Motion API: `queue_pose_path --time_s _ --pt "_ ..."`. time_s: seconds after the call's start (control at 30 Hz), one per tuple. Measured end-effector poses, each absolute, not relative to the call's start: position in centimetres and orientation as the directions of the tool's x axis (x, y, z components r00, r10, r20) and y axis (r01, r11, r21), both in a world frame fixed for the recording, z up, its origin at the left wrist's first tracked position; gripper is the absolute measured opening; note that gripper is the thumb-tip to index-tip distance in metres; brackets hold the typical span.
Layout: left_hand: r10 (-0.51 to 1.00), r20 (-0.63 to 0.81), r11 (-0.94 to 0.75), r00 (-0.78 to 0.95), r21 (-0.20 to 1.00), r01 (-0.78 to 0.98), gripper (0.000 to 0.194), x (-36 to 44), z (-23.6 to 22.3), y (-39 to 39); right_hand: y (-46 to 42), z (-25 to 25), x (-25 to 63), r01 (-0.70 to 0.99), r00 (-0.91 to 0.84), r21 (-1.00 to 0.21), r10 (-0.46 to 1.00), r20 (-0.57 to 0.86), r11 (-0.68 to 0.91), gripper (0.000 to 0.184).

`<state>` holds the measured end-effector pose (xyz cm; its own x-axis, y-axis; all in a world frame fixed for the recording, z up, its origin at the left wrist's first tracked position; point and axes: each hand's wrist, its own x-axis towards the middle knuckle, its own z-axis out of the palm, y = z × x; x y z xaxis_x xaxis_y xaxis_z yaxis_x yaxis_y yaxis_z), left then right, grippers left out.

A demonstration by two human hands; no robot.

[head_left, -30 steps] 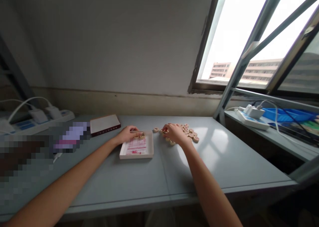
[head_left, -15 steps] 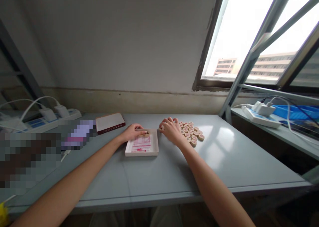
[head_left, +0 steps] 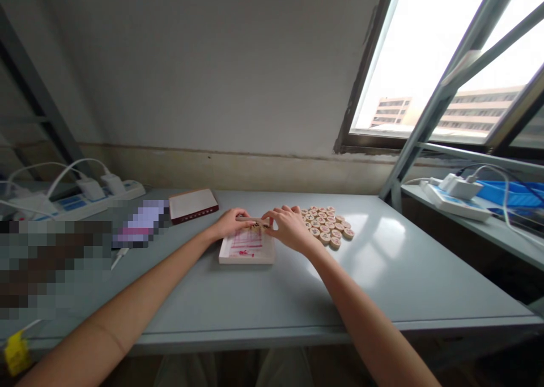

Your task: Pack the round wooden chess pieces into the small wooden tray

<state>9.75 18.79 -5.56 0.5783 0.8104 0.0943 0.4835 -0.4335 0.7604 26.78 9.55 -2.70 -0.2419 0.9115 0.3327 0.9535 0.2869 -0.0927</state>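
Observation:
A shallow white box tray (head_left: 247,259) lies on the desk, its bottom marked with pink lines. My left hand (head_left: 229,224) grips its far left corner, the thumb inside and the fingers over the far rim. Dark-marked wooden xiangqi pieces lie along the tray's far side, partly hidden by my hands. Over the far right corner, my right hand (head_left: 292,228) is closed on a round xiangqi piece (head_left: 266,224) between thumb and fingertips. To the right of this hand, several more xiangqi pieces (head_left: 327,225) lie flat in a cluster.
A dark red box lid (head_left: 193,205) rests at the back left, with a phone (head_left: 142,222), partly pixelated, beside it. Power strips with plugs and cables stand on the left (head_left: 93,205) and on the right shelf (head_left: 457,203). A wall borders the desk (head_left: 263,302) behind.
My right hand has moved left with the xiangqi piece, from beside the tray to over its far right corner. My left hand stays at the tray. The view has shifted slightly.

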Motion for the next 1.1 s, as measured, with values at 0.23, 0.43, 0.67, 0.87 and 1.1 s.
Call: queue_pose_path --time_s 0.23,0.43,0.67,0.87,1.1 --pt "0.81 0.1 -0.454 0.578 0.731 0.51 0.043 9.7 -5.4 18.7 9.6 -3.0 25.8 0.976 -0.197 -0.016 0.913 0.357 0.217 0.01" --pt "0.796 0.114 -0.459 0.594 0.753 0.471 0.045 9.8 -5.9 19.2 9.4 -1.5 27.3 0.972 -0.138 -0.126 0.918 0.371 0.197 0.014" --pt "0.747 0.063 -0.443 0.661 0.789 0.426 0.051 8.4 -5.4 20.2 8.3 0.1 32.0 0.986 -0.032 -0.158 0.994 0.104 0.048 0.017" --pt "0.711 0.018 -0.436 0.703 0.796 0.421 0.05 7.4 -4.7 20.2 8.5 -0.5 31.9 0.999 -0.046 -0.012 0.995 0.086 0.047 0.017" --pt "0.679 0.039 -0.479 0.733 0.78 0.402 0.044 7.5 -4.8 20.2 9.1 -1.7 31.2 0.992 -0.043 0.125 0.976 0.212 0.017 0.016"
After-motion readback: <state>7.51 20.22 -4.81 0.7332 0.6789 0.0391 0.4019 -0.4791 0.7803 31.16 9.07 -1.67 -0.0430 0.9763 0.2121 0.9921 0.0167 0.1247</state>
